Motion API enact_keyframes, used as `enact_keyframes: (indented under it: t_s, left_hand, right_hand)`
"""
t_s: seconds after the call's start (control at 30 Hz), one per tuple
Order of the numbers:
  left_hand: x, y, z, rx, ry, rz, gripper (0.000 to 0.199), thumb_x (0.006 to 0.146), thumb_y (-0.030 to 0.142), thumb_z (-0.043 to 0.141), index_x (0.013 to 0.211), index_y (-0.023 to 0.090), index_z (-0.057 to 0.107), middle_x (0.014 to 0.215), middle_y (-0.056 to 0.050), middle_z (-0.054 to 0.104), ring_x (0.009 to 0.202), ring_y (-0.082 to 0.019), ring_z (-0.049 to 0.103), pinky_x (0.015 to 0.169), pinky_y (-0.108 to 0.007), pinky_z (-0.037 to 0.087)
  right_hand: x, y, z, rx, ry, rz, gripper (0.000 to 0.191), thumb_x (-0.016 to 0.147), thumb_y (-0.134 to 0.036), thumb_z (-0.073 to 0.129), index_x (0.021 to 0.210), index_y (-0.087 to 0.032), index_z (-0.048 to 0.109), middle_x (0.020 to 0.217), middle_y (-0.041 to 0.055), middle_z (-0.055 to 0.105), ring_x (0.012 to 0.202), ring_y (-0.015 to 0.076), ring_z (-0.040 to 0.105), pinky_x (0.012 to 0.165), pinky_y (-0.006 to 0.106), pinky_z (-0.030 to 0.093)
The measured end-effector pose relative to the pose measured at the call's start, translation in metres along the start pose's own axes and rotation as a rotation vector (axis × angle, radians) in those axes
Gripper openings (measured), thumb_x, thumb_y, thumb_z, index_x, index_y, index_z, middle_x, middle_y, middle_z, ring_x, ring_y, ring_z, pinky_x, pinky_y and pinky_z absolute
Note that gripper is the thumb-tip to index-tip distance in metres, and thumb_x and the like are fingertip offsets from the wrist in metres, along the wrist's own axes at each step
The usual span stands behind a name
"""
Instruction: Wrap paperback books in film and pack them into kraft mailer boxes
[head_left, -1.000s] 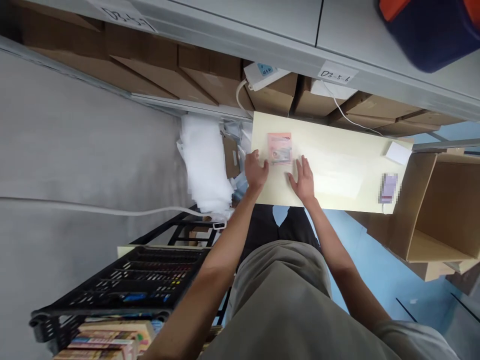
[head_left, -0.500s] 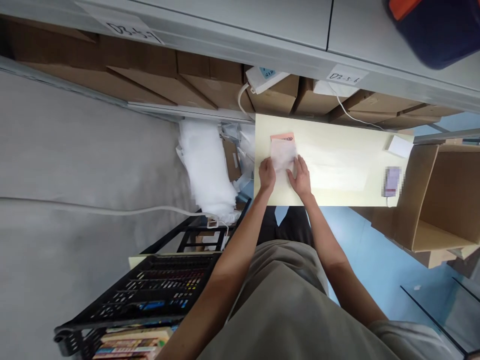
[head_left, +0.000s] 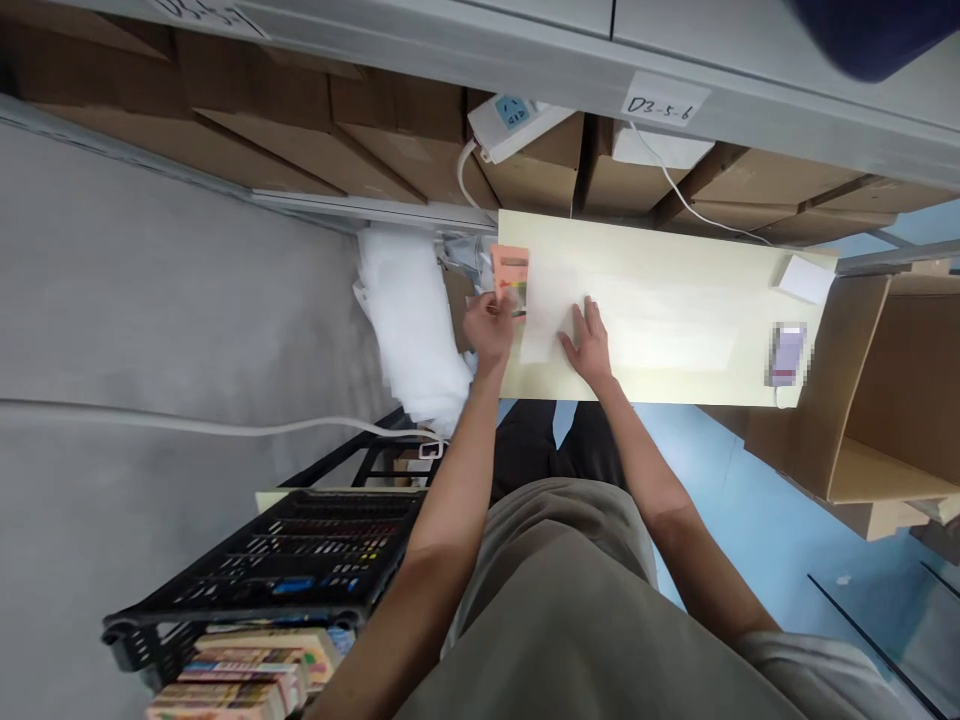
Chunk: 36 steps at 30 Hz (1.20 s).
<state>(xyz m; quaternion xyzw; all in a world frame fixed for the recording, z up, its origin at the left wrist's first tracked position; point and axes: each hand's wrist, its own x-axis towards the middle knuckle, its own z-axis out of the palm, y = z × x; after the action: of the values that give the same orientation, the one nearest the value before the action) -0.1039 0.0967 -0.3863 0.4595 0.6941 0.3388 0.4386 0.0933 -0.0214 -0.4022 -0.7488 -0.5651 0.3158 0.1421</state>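
Note:
My left hand (head_left: 489,325), somewhat blurred, pinches the lower left edge of a thin orange book (head_left: 511,266) with a printed cover. The book lies over the left end of a pale yellow tabletop (head_left: 652,260). Beside it a thin white sheet (head_left: 544,325) is spread on the tabletop, and its right edge is hard to make out against the pale surface. My right hand (head_left: 589,345) rests on that sheet with its fingers apart, holding nothing.
White foam wrap (head_left: 412,320) hangs left of the table. A black crate (head_left: 285,560) and stacked books (head_left: 232,675) stand lower left. At the right are a white box (head_left: 804,279), a phone (head_left: 786,355) and an open carton (head_left: 862,400). Behind, a power strip (head_left: 517,122) lies on boxes.
The orange book, earlier mostly covered by the white sheet, has moved left in my left hand and now shows its cover. The sheet lies flat, and my right hand has shifted slightly left.

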Motion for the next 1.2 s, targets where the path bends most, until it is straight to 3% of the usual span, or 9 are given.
enact_keyframes:
  t_s: [0.1, 0.2, 0.33, 0.43, 0.53, 0.67, 0.9, 1.07, 1.2]
  left_hand:
    - [-0.009, 0.006, -0.038, 0.047, 0.239, 0.059, 0.027, 0.096, 0.041, 0.083, 0.083, 0.022, 0.071, 0.084, -0.001, 0.061, 0.086, -0.019, 0.062, 0.082, -0.029, 0.055]
    - [-0.029, 0.015, -0.047, -0.072, 0.123, 0.006, 0.036, 0.099, 0.055, 0.08, 0.089, 0.021, 0.074, 0.085, -0.001, 0.067, 0.085, -0.019, 0.065, 0.076, -0.028, 0.055]
    - [-0.058, 0.02, -0.012, -0.199, -0.215, -0.087, 0.048, 0.092, 0.068, 0.084, 0.087, 0.021, 0.076, 0.084, -0.003, 0.073, 0.086, -0.021, 0.069, 0.075, -0.03, 0.055]
    - [-0.068, 0.015, 0.023, -0.199, -0.349, -0.077, 0.048, 0.095, 0.066, 0.081, 0.081, 0.021, 0.074, 0.08, -0.002, 0.072, 0.081, -0.02, 0.068, 0.075, -0.03, 0.053]
    - [-0.066, 0.006, 0.046, -0.103, -0.364, -0.056, 0.035, 0.097, 0.052, 0.082, 0.08, 0.021, 0.075, 0.081, -0.002, 0.073, 0.078, -0.02, 0.067, 0.075, -0.031, 0.053]
    - [-0.058, -0.007, 0.059, 0.1, -0.235, -0.057, 0.005, 0.09, 0.023, 0.086, 0.094, 0.021, 0.082, 0.099, -0.007, 0.078, 0.084, -0.022, 0.071, 0.086, -0.035, 0.056]
    - [-0.06, -0.023, 0.06, 0.126, -0.172, -0.101, 0.024, 0.093, 0.009, 0.066, 0.107, 0.022, 0.08, 0.104, -0.008, 0.08, 0.092, -0.023, 0.076, 0.094, -0.038, 0.061]
    - [-0.056, -0.024, 0.054, 0.073, -0.132, -0.144, 0.026, 0.094, 0.01, 0.06, 0.109, 0.022, 0.077, 0.106, -0.006, 0.083, 0.103, -0.022, 0.079, 0.094, -0.033, 0.063]
    - [-0.054, -0.026, 0.039, 0.215, -0.016, -0.056, 0.031, 0.092, 0.008, 0.06, 0.116, 0.023, 0.073, 0.118, -0.009, 0.079, 0.112, -0.027, 0.076, 0.104, -0.041, 0.062]
  right_hand:
    - [-0.001, 0.0, -0.002, -0.021, -0.043, -0.039, 0.068, 0.118, -0.043, 0.052, 0.18, -0.018, 0.038, 0.194, 0.0184, 0.021, 0.183, 0.0361, 0.013, 0.143, 0.067, 0.031]
    - [-0.002, -0.002, -0.014, 0.052, -0.012, -0.058, 0.067, 0.119, -0.051, 0.049, 0.178, -0.021, 0.044, 0.191, 0.0161, 0.031, 0.182, 0.0357, 0.019, 0.142, 0.065, 0.036]
    - [-0.003, 0.001, -0.043, 0.441, 0.041, 0.028, 0.08, 0.117, -0.077, 0.031, 0.169, -0.022, 0.057, 0.161, 0.0167, 0.071, 0.156, 0.0333, 0.064, 0.128, 0.055, 0.057]
    - [-0.001, 0.012, -0.061, 0.641, 0.033, 0.105, 0.086, 0.108, -0.088, 0.046, 0.153, -0.019, 0.071, 0.128, 0.0143, 0.086, 0.118, 0.0297, 0.082, 0.108, 0.047, 0.068]
    - [0.005, 0.027, -0.066, 0.643, 0.045, 0.146, 0.075, 0.1, -0.082, 0.066, 0.139, -0.019, 0.078, 0.11, 0.0107, 0.087, 0.097, 0.0264, 0.082, 0.098, 0.045, 0.07]
    - [0.012, 0.038, -0.057, 0.548, 0.056, 0.216, 0.054, 0.102, -0.063, 0.068, 0.129, -0.018, 0.079, 0.101, 0.0099, 0.086, 0.095, 0.0259, 0.081, 0.098, 0.043, 0.068]
    - [0.012, 0.033, -0.042, 0.447, 0.077, 0.306, 0.031, 0.104, -0.042, 0.061, 0.117, -0.019, 0.077, 0.092, 0.0068, 0.083, 0.081, 0.0232, 0.078, 0.084, 0.035, 0.064]
    - [0.008, 0.029, -0.041, 0.353, 0.099, 0.284, 0.025, 0.105, -0.037, 0.06, 0.114, -0.019, 0.076, 0.099, 0.0099, 0.081, 0.086, 0.0237, 0.075, 0.087, 0.037, 0.062]
    - [0.001, 0.019, -0.038, 0.163, 0.172, 0.242, 0.026, 0.107, -0.032, 0.06, 0.125, -0.019, 0.074, 0.117, 0.0156, 0.075, 0.104, 0.0295, 0.072, 0.097, 0.045, 0.063]
